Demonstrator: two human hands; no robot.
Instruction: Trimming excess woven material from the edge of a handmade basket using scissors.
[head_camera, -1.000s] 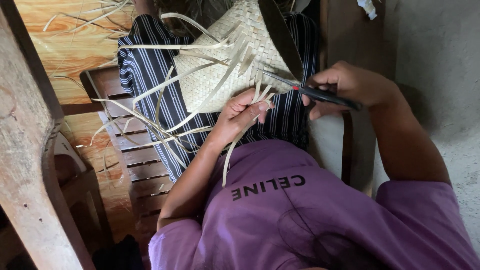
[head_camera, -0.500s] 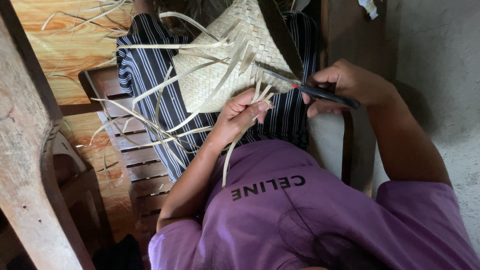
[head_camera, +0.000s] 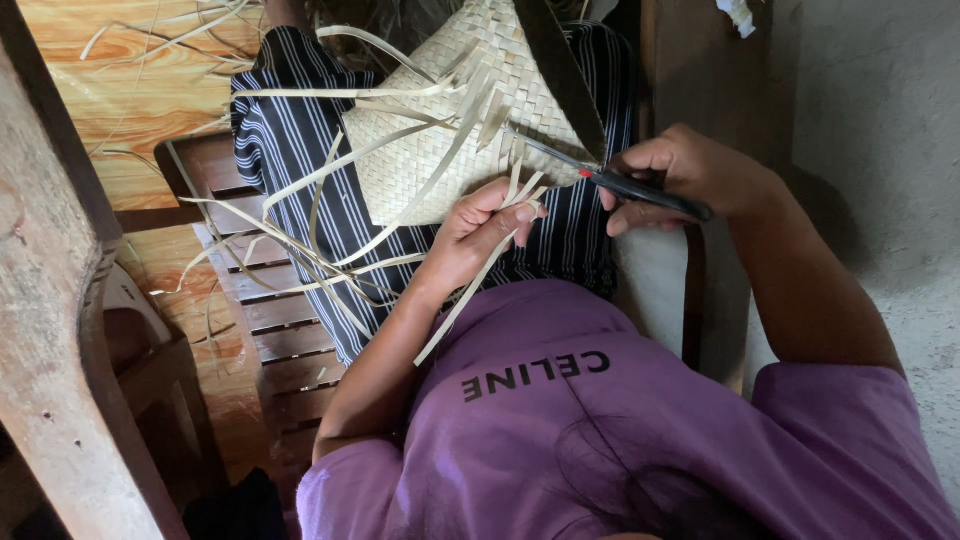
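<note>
The fingers of the left hand (head_camera: 478, 232) pinch a few loose pale strips (head_camera: 520, 190) at the near edge of the woven basket (head_camera: 450, 130), as they did a moment ago. The right hand (head_camera: 690, 175) stays clenched round the black-handled scissors (head_camera: 600, 178), blades pointing left into those strip ends; the tips look a touch deeper among them than before. The basket rests on the striped-clad lap (head_camera: 290, 160), above a slatted wooden seat (head_camera: 265, 310).
</note>
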